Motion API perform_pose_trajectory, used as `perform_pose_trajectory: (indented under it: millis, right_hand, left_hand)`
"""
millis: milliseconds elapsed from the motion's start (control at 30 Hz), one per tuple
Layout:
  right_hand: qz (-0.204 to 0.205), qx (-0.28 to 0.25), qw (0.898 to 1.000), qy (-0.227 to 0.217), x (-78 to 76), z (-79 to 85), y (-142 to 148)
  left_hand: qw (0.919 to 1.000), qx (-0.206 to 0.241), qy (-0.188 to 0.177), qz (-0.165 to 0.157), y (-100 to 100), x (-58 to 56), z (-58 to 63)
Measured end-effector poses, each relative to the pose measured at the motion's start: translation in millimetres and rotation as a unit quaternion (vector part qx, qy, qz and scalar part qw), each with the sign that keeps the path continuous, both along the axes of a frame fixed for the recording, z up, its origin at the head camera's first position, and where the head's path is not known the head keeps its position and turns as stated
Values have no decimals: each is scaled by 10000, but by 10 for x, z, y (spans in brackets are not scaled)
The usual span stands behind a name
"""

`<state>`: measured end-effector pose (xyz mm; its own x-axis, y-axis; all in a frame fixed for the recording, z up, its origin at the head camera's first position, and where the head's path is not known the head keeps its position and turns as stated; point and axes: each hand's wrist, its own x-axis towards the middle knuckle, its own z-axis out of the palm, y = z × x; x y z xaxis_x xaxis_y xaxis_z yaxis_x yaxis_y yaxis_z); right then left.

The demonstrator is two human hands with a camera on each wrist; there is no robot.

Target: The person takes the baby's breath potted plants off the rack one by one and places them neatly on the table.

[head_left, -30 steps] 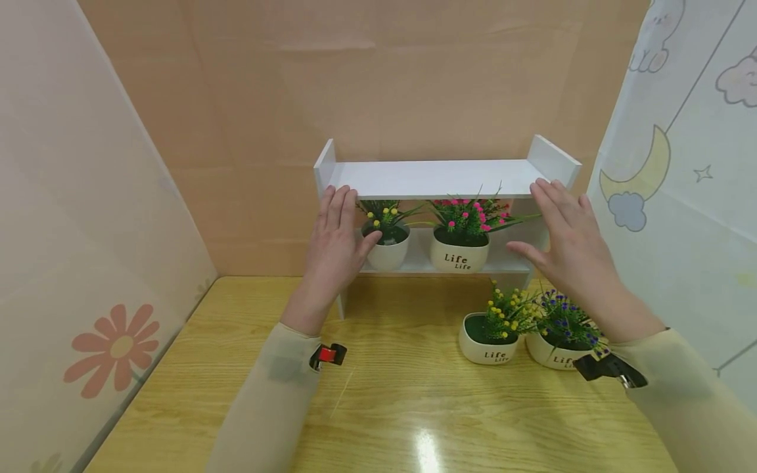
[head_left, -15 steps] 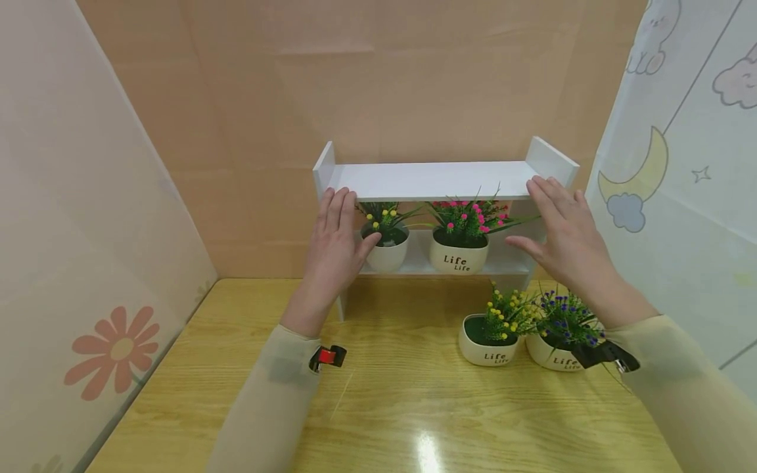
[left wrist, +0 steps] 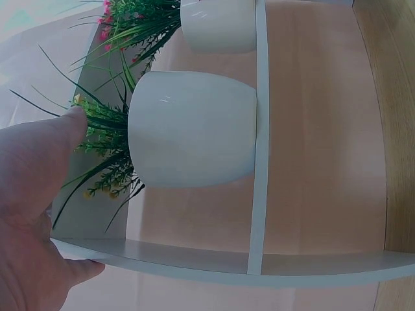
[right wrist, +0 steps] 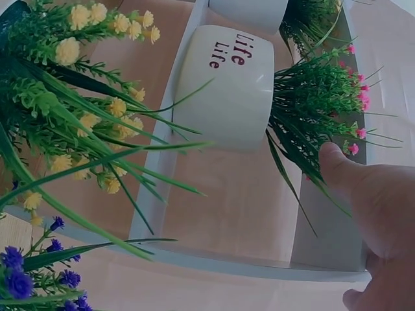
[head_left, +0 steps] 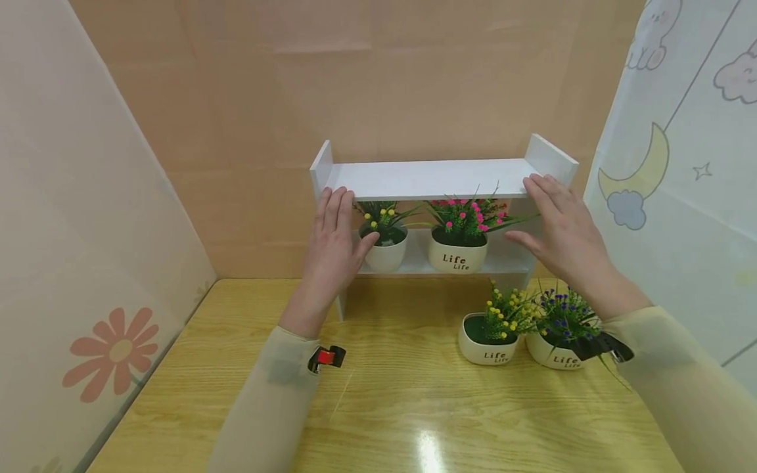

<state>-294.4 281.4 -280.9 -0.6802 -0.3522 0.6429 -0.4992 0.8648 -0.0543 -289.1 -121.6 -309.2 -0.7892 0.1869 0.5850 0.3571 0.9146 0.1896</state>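
Note:
A white two-tier shelf point(head_left: 426, 179) stands on the wooden table. Straight fingers of my left hand point(head_left: 332, 246) touch the front left corner of its top board, thumb stretched toward a yellow-flowered plant in a white pot point(head_left: 386, 253). At the opposite front corner my right hand point(head_left: 564, 233) lies with extended fingers on the board's edge, its thumb pointing inward. Between the hands, a pink-flowered plant in a "Life" pot point(head_left: 458, 258) sits on the lower board. The right wrist view shows my right thumb point(right wrist: 340, 168) close by its leaves.
In front of the shelf's right end, a pot with yellow flowers point(head_left: 487, 348) and one with blue-purple flowers point(head_left: 556, 351) stand side by side on the table point(head_left: 384, 407). Behind is a tan backdrop point(head_left: 414, 79); printed white sheets hang left and right.
My right hand has slid slightly left along the shelf's front edge, and its forearm has shifted the same way. The left hand stays at its corner; the pots stand as before.

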Motion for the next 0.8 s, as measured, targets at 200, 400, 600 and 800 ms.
perform_pose_trajectory:
  millis: [200,400,600,800]
  right_hand:
    - [5,-3,10000,-9,-32,-32,-6]
    - [-21,-121,9998,-137,-55,-56,4]
    - [11,-260,9995,-189,-83,-96,14]
    - [53,-203,9998,-23,-118,-136,21]
  left_hand:
    - [10000,-39,91,-8,2,-13,-14]
    - [9999,-32,130,-18,4,-33,-30]
    - [9999,-15,111,17,11,-31,-40]
    - [9999,44,98,-1,19,-32,-38]
